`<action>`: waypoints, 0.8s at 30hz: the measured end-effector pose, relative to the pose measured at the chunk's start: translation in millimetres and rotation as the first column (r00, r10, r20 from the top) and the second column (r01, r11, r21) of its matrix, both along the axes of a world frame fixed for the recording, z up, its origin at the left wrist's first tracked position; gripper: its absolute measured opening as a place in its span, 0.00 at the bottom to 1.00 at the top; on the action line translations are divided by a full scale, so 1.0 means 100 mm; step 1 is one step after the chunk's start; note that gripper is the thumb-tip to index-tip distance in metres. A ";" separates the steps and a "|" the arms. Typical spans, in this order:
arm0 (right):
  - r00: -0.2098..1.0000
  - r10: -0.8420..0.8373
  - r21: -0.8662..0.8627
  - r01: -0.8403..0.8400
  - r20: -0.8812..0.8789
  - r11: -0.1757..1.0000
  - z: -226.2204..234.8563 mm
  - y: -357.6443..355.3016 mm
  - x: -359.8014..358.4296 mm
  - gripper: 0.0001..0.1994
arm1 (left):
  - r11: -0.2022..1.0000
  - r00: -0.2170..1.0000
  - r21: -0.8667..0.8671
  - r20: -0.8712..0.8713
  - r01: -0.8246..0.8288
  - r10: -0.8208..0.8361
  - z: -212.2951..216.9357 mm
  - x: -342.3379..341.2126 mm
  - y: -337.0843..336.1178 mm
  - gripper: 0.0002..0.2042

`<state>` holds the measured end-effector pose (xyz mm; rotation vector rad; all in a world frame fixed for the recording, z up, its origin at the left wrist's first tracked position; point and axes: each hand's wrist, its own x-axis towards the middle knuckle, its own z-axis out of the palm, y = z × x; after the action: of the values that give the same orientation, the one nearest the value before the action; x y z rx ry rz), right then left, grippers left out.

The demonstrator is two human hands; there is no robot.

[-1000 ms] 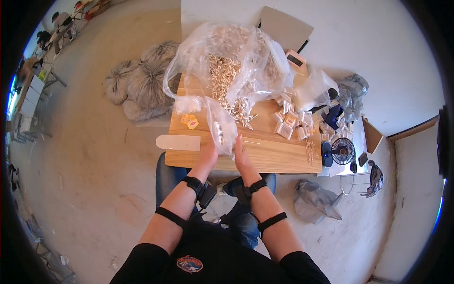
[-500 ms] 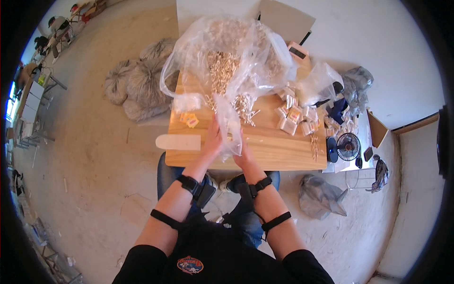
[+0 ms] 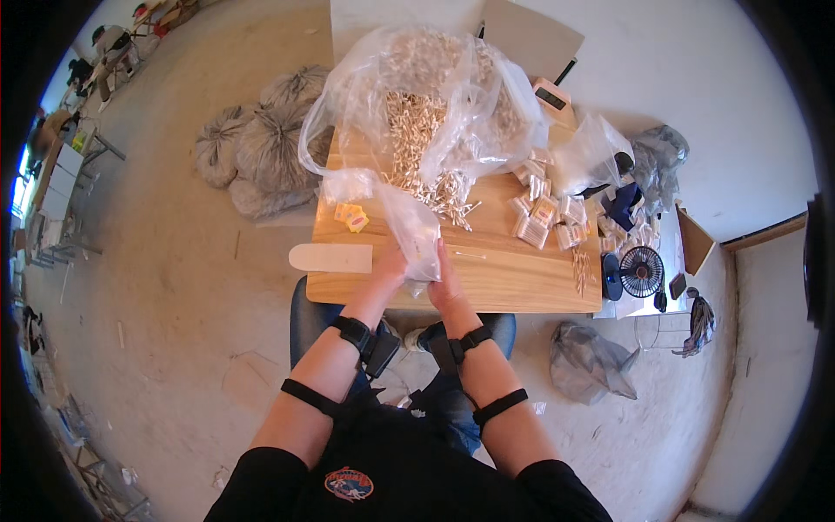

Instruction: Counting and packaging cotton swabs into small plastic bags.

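Near the front edge of the wooden table, a small clear plastic bag stands up between my two hands, its upper end flopping toward the left. My left hand holds it from the left, with most of its fingers behind the plastic. On the other side my right hand grips the bag, fingers pointing up along it. Just beyond is a pile of cotton swabs, spilling from a large clear plastic bag. One loose cotton swab lies right of my hands.
A white round-ended strip and yellow cards lie on the left of the table. To the right are packed swab bundles and a small black fan. Grey sacks rest on the floor beyond the left side.
The small bag's upper end has swung left and lies farther over, uncovering more of the swab pile. Both hands stay on the bag, nearly in place.
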<state>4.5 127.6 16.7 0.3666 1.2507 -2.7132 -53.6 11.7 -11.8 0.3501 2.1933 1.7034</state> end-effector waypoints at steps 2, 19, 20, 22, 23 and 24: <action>1.000 -0.011 0.034 0.010 0.026 0.999 0.00 -0.02 -0.01 0.32 | 0.897 0.981 0.397 0.079 -0.193 0.176 0.07 0.02 0.04 0.31; 0.964 0.259 0.998 -0.055 0.064 -0.040 1.37 0.04 -0.14 0.27 | 0.948 0.946 0.171 -0.139 -0.270 0.294 0.43 0.18 -0.01 0.28; 0.963 0.264 0.998 -0.052 0.061 -0.041 1.35 0.10 -0.14 0.27 | 0.935 0.933 0.053 0.102 -0.351 0.344 0.48 0.22 -0.07 0.27; 0.977 0.183 0.843 -0.006 -0.110 0.539 1.28 0.21 -0.13 0.22 | 0.927 0.906 0.064 0.245 -0.370 0.345 0.57 0.25 -0.19 0.27; 0.992 0.092 0.676 -0.009 -0.087 0.737 1.32 0.20 -0.12 0.20 | 0.919 0.859 0.067 0.386 -0.389 0.335 0.56 0.26 -0.25 0.27; 0.992 0.096 0.676 -0.011 -0.088 0.737 1.29 0.24 -0.10 0.20 | 0.917 0.859 0.068 0.385 -0.392 0.338 0.55 0.30 -0.30 0.27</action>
<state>-5.6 151.8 145.8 0.2244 2.2301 -2.1475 -23.3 -17.9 43.0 -0.3594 1.9470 1.9371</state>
